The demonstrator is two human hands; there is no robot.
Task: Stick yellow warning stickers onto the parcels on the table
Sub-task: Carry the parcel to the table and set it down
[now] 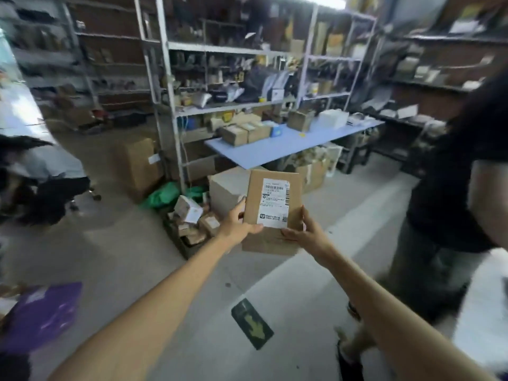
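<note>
both arms stretched straight out, left hand (237, 225) and right hand (308, 235) meeting mid-air. the parcel (270, 215) sits between them, long axis running up and away, label (275, 202) facing the camera. fingers (254, 229) curl round its lower side edges, thumbs on the front. the blue worktop (275, 151) is well beyond.

2 arms in view, both bare from the bottom edge of the frame up to the wrists. Left forearm (154, 303) slender, looming wider near the camera; right forearm (384, 303) the same. 2 hands, left hand (236, 228) and right hand (308, 235), both bare. Blur hides nails and finer detail.
</note>
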